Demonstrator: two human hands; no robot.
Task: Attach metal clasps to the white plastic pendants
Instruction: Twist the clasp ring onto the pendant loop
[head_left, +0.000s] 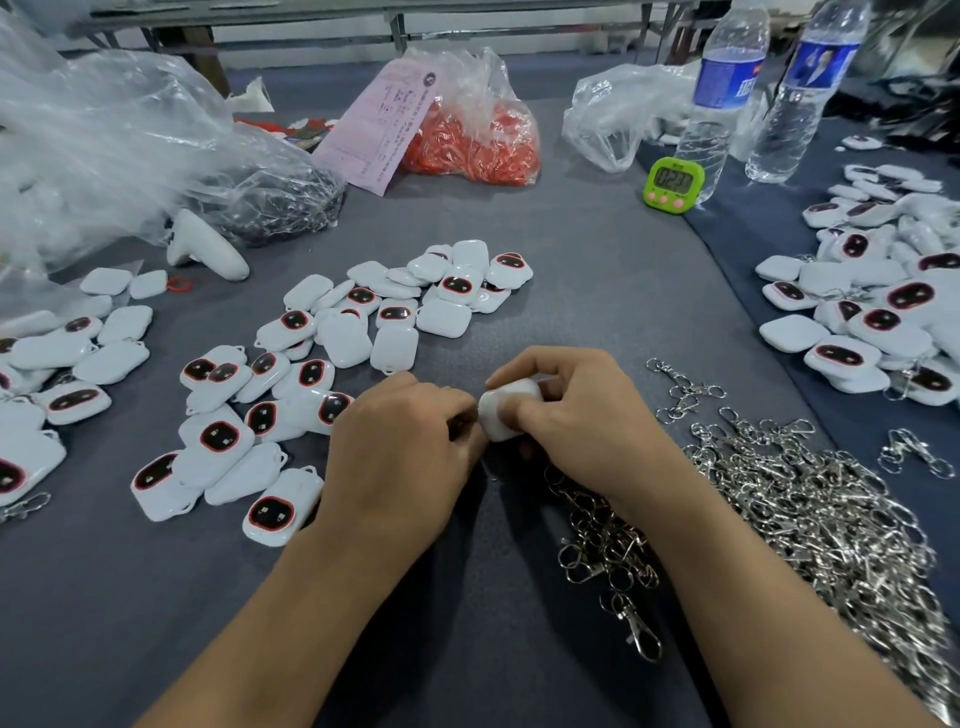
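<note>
White pendants (218, 434), many with black faces ringed in red, on a slate-grey counter (597, 291). Silver clasps (810, 499) glint; the timer (674, 184) is lime green, pink buttons.

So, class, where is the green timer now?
In the head view, the green timer stands far back, right of centre, just left of the left-hand water bottle, at its base.

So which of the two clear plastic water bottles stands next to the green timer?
The left-hand clear plastic water bottle, right beside the small green digital timer; the other bottle stands farther right.
</note>
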